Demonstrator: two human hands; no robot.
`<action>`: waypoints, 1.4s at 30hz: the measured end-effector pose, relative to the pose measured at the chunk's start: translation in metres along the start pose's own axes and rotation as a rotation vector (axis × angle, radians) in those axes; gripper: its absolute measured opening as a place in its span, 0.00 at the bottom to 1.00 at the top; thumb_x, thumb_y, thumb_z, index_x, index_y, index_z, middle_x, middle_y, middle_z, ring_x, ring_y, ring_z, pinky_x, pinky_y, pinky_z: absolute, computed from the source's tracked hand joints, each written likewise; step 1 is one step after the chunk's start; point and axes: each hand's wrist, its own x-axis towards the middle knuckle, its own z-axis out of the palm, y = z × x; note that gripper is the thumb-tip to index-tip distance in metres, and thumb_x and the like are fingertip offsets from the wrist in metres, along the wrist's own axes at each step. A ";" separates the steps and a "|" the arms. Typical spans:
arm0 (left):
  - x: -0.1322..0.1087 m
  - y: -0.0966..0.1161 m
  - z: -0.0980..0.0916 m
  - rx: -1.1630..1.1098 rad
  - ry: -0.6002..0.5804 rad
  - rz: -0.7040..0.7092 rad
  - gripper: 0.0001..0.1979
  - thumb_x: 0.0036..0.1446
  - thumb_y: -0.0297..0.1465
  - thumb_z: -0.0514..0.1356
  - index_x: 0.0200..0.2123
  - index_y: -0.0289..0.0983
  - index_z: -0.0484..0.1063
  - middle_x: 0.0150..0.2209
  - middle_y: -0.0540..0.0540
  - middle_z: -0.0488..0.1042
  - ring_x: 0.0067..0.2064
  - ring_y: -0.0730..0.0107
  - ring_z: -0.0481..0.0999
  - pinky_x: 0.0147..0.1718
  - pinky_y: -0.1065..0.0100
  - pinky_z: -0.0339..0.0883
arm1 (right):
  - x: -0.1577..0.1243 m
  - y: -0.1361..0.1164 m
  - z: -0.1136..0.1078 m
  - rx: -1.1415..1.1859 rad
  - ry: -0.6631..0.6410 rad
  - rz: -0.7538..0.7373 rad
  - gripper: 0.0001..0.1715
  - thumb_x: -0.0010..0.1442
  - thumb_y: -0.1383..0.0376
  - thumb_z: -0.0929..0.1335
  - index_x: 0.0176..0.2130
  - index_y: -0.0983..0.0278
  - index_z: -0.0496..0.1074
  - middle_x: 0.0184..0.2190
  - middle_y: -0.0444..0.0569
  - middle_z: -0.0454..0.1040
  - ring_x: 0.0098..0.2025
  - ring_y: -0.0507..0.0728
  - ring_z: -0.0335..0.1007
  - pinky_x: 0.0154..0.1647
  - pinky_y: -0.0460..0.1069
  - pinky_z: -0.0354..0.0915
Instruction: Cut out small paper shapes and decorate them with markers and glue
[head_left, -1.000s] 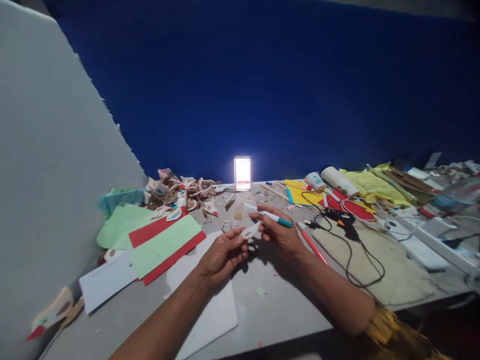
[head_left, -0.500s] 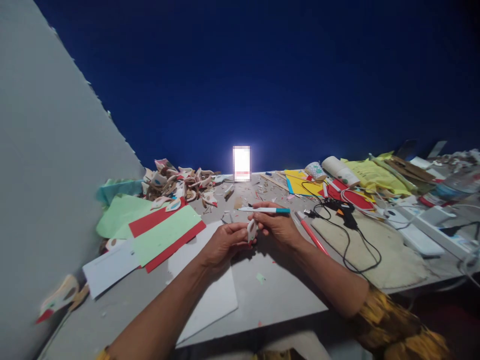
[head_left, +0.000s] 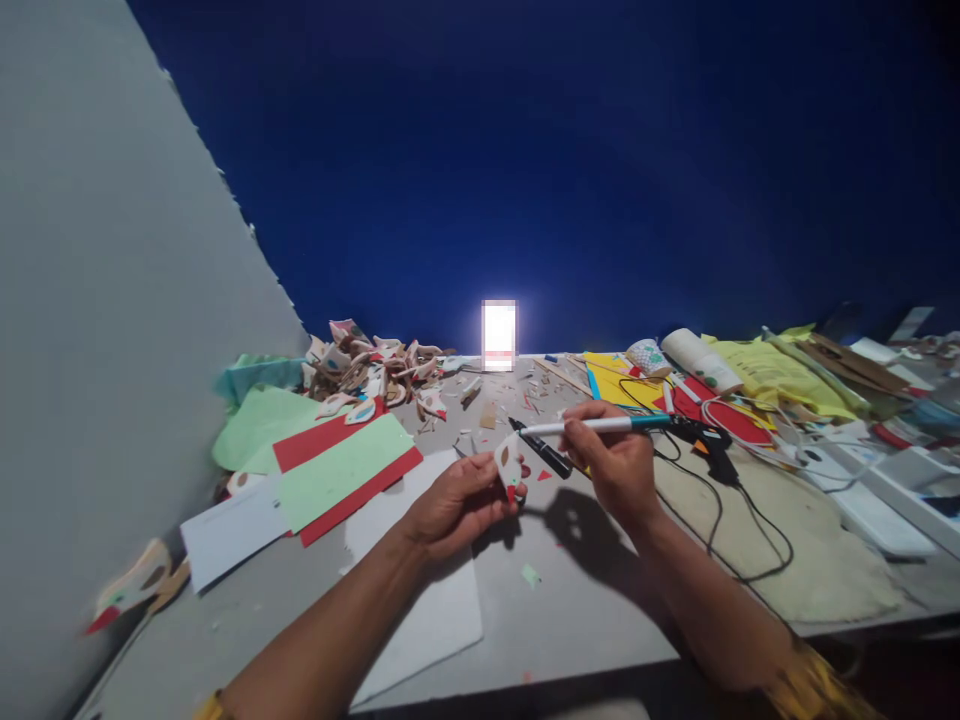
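My left hand [head_left: 461, 505] pinches a small white bird-shaped cutout [head_left: 508, 465] between thumb and fingers. The cutout has a brown oval patch, a small green dot and a red tip pointing down. In my right hand [head_left: 615, 465] is a slim white pen [head_left: 600, 427] with a teal end, held nearly level. Its tip is at the cutout's upper edge; whether the two touch I cannot tell. Just behind the pen, a black marker [head_left: 546, 455] lies on the table.
Similar cutouts [head_left: 375, 370] are heaped at the back left. Green paper [head_left: 349, 470] overlaps red sheets, beside a white sheet [head_left: 427, 620]. On the right lie a black glue gun [head_left: 712, 455] with its cord, beige cloth [head_left: 810, 560] and a white power strip [head_left: 892, 500]. A bright light [head_left: 499, 335] stands behind.
My right hand has moved right, off the cutout, and the pen's tip now meets the cutout's upper edge. My left hand still holds the cutout. The view has shifted slightly.
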 end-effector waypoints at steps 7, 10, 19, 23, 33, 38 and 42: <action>0.001 -0.001 -0.003 -0.033 -0.028 0.004 0.13 0.58 0.31 0.70 0.43 0.27 0.80 0.36 0.39 0.79 0.34 0.70 0.79 0.35 0.73 0.76 | -0.014 -0.009 0.001 -0.357 -0.184 -0.279 0.09 0.65 0.61 0.70 0.33 0.62 0.73 0.23 0.43 0.74 0.24 0.52 0.71 0.26 0.46 0.66; 0.001 -0.002 -0.004 -0.032 -0.034 -0.017 0.12 0.59 0.30 0.69 0.43 0.27 0.79 0.37 0.38 0.79 0.34 0.69 0.79 0.34 0.73 0.75 | -0.013 -0.010 0.002 -0.407 -0.217 -0.340 0.08 0.66 0.63 0.69 0.34 0.62 0.73 0.25 0.44 0.75 0.25 0.51 0.71 0.25 0.45 0.66; 0.000 -0.003 -0.003 -0.002 -0.091 -0.017 0.09 0.64 0.29 0.63 0.42 0.27 0.77 0.34 0.38 0.79 0.32 0.69 0.79 0.34 0.72 0.74 | -0.010 -0.010 0.003 -0.492 -0.205 -0.444 0.09 0.67 0.63 0.68 0.34 0.62 0.73 0.25 0.45 0.76 0.24 0.51 0.72 0.25 0.45 0.66; -0.001 -0.003 -0.002 0.019 -0.076 -0.024 0.07 0.64 0.28 0.63 0.41 0.28 0.77 0.33 0.39 0.79 0.31 0.71 0.78 0.33 0.72 0.74 | -0.009 -0.011 0.001 -0.498 -0.192 -0.427 0.09 0.67 0.63 0.68 0.33 0.62 0.72 0.24 0.45 0.75 0.24 0.52 0.71 0.24 0.45 0.66; 0.000 -0.003 -0.002 0.024 -0.086 -0.037 0.08 0.64 0.29 0.64 0.41 0.28 0.77 0.33 0.40 0.79 0.30 0.71 0.78 0.34 0.71 0.74 | -0.008 -0.009 0.001 -0.528 -0.197 -0.528 0.06 0.66 0.67 0.68 0.34 0.62 0.73 0.26 0.45 0.76 0.23 0.51 0.71 0.24 0.45 0.66; 0.001 -0.003 -0.003 0.012 -0.083 -0.028 0.08 0.61 0.28 0.67 0.41 0.27 0.78 0.34 0.39 0.79 0.34 0.71 0.80 0.35 0.74 0.73 | -0.011 -0.011 0.003 -0.550 -0.236 -0.603 0.06 0.66 0.68 0.68 0.35 0.62 0.73 0.25 0.45 0.76 0.23 0.51 0.71 0.25 0.45 0.67; 0.001 -0.004 -0.003 0.023 -0.091 -0.019 0.07 0.61 0.28 0.66 0.40 0.28 0.78 0.33 0.40 0.79 0.32 0.71 0.79 0.33 0.73 0.74 | -0.011 -0.011 0.004 -0.550 -0.204 -0.627 0.06 0.66 0.69 0.68 0.35 0.62 0.73 0.26 0.45 0.76 0.24 0.51 0.72 0.25 0.45 0.67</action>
